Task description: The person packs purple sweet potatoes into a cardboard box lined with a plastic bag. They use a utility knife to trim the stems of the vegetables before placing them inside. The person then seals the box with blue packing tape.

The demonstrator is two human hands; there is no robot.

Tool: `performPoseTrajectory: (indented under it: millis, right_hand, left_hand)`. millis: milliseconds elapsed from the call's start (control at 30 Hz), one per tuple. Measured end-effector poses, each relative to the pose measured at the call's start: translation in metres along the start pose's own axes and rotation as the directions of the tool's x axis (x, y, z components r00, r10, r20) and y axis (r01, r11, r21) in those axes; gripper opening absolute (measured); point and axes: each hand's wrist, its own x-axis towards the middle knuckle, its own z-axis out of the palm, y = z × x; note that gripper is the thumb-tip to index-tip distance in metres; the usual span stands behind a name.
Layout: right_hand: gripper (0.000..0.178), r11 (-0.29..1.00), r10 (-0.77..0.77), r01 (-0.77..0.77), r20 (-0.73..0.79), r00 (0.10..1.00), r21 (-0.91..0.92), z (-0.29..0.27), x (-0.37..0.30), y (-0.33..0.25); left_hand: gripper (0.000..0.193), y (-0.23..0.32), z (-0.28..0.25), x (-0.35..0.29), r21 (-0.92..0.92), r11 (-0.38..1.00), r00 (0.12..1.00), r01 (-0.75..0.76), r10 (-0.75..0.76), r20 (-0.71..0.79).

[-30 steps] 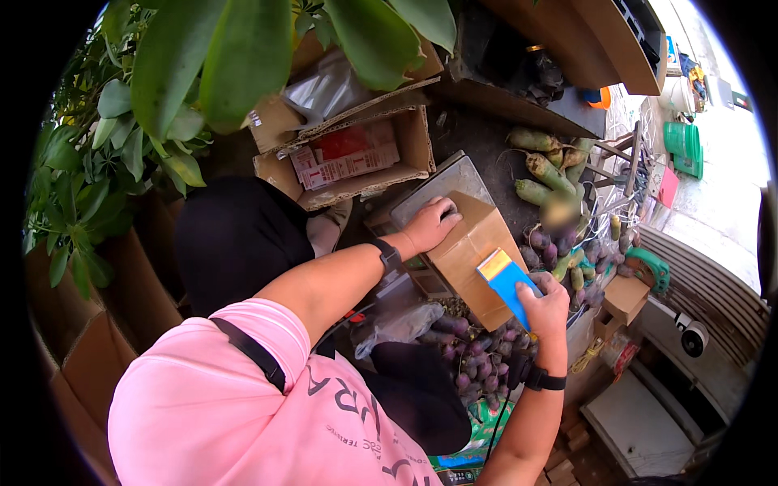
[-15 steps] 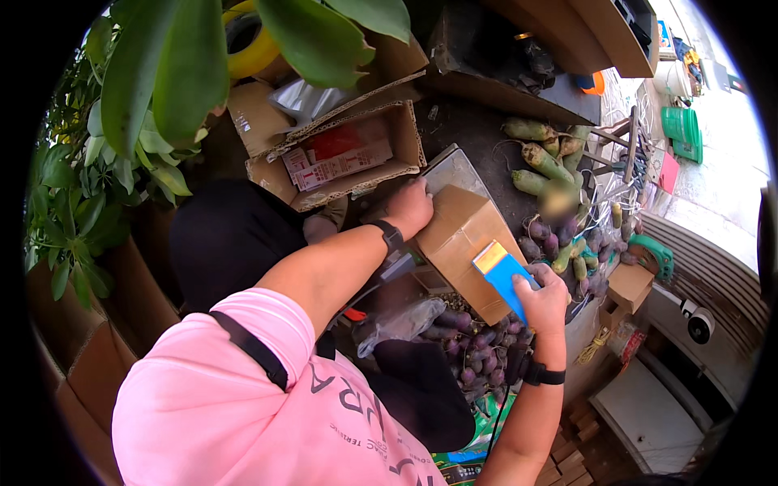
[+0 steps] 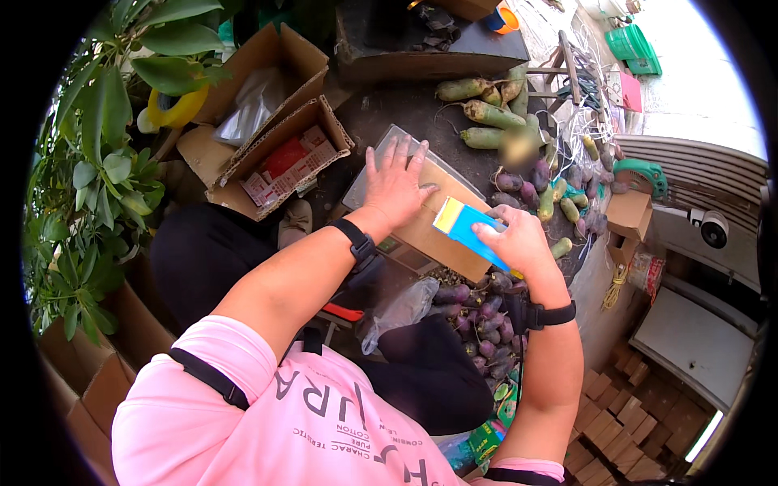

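Note:
A closed brown carton (image 3: 435, 237) lies in front of me on a flat grey platform (image 3: 356, 190). My left hand (image 3: 395, 185) is spread flat over the carton's far left part, fingers apart and pointing away from me. A blue tool with a yellow front edge, apparently a tape dispenser (image 3: 468, 225), is gripped in my right hand (image 3: 519, 239). Its yellow edge is over the carton's top, close to my left thumb; I cannot tell whether it touches. My right palm hides the tool's rear part.
Dark purple root vegetables (image 3: 486, 324) lie close by my knee, and long green radishes (image 3: 490, 115) on the far right. At left stand an open carton (image 3: 235, 198) with printed packs inside, a yellow tape roll (image 3: 180, 107) and a leafy plant (image 3: 89, 162). A clear plastic bag (image 3: 397, 316) lies near my leg.
My left hand has gone from curled fingers at the carton's far left edge to lying spread on top. The carton sits flatter, and the blue tool has swung lower and more level over it.

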Motion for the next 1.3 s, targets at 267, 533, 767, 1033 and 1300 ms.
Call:
performPoseTrajectory:
  millis: [267, 533, 767, 1033, 1300]
  right_hand:
    - [0.046, 0.971, 0.041, -0.043, 0.016, 0.999, 0.236, -0.012, -0.058, 0.128]
    - [0.046, 0.957, 0.165, -0.169, 0.034, 0.986, 0.235, -0.008, -0.082, 0.204]
    - [0.050, 0.970, 0.123, -0.122, 0.005, 0.992, 0.212, -0.012, -0.083, 0.210]
    - [0.044, 0.952, 0.098, -0.084, -0.033, 0.995, 0.295, -0.037, -0.110, 0.195]
    - [0.040, 0.836, 0.155, -0.112, -0.034, 0.987, 0.538, -0.111, -0.156, 0.122]
  left_hand:
    - [0.083, -0.003, 0.002, 0.001, -0.005, 1.000, 0.999, 0.001, -0.001, 0.053]
    - [0.079, -0.008, 0.012, 0.003, -0.007, 0.998, 0.998, -0.064, 0.064, 0.003]
    - [0.072, -0.005, 0.009, -0.001, 0.064, 0.985, 0.977, -0.160, 0.168, -0.132]
    - [0.056, 0.030, -0.011, -0.035, 0.035, 0.893, 0.889, -0.450, 0.451, -0.076]
    - [0.065, 0.032, 0.000, -0.038, 0.080, 0.925, 0.917, -0.371, 0.378, -0.128]
